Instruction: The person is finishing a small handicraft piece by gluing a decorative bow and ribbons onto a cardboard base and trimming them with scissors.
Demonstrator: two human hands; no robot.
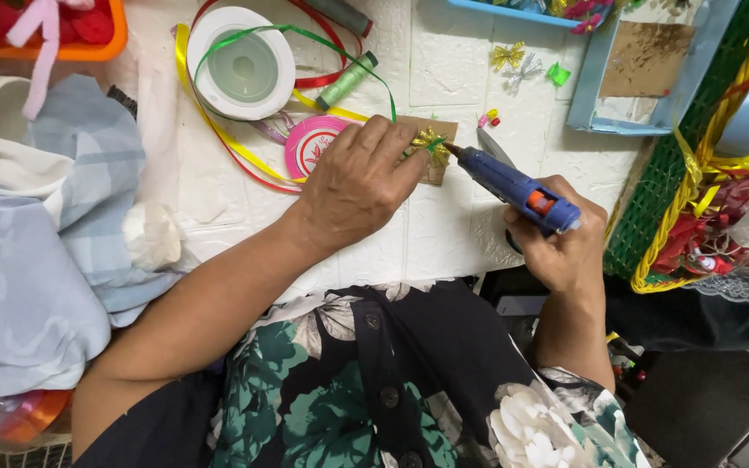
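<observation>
My left hand [359,184] pinches a small gold ribbon bow [431,144] with a green ribbon strand, holding it over a brown cardboard piece [437,173] on the white textured table [444,69]. My right hand [561,244] grips a blue glue gun [513,184] with an orange trigger. Its nozzle points left and touches the bow.
A white ribbon spool [243,62], a pink spool [309,143], green thread [347,80] and loose yellow, red and green ribbons lie behind my left hand. Folded blue cloth [54,243] lies at left. A green-and-yellow basket [695,173] and a blue frame [643,69] stand at right.
</observation>
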